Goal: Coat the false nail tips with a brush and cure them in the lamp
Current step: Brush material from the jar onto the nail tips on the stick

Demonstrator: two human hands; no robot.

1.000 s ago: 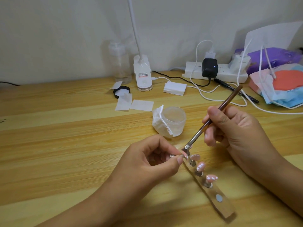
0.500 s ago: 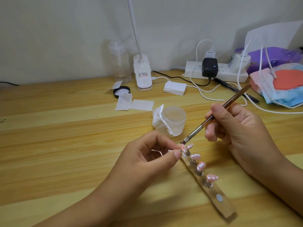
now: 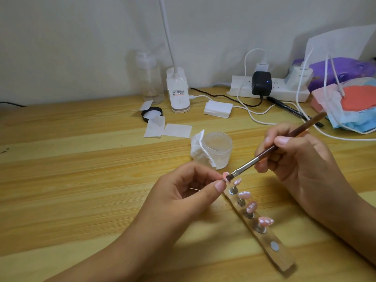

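**Pink nail tip (image 3: 225, 175) under the brush (image 3: 301, 129)**

Just in front of the frosted jar (image 3: 218, 148), the left hand (image 3: 183, 193) pinched the tip between thumb and forefinger. The right hand (image 3: 301, 161) gripped the brown brush, bristles touching it. Four more tips (image 3: 244, 194) stood on the wooden strip (image 3: 281, 259), nearer than the jar.

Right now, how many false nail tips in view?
5. One held tip pinched in the left hand, brush at it. Four stand along the wooden strip: top tip, second tip, third tip, bottom tip. More could hide behind fingers.
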